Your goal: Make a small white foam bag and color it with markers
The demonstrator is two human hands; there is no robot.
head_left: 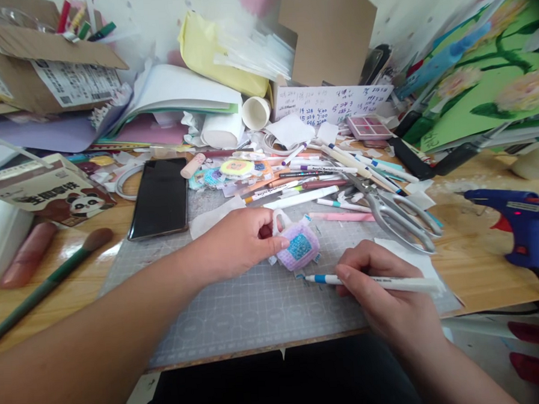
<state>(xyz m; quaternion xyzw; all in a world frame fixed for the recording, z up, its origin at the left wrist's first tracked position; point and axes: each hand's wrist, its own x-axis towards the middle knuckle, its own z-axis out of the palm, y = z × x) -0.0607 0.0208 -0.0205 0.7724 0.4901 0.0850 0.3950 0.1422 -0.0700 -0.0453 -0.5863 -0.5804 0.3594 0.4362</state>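
Note:
Between the thumb and fingers of my left hand is a small purple craft piece with a blue square in its middle and a white loop at its top. My right hand grips a white marker like a pen. Its blue tip points left, just below the craft piece, close to the surface of the grey cutting mat. Small blue marks show on the mat near the tip. Whether the tip touches the mat I cannot tell.
Several loose markers and silver scissors lie behind my hands. A black phone rests at the mat's left, near a makeup brush and a panda carton. At the right stands a blue glue gun with a cord.

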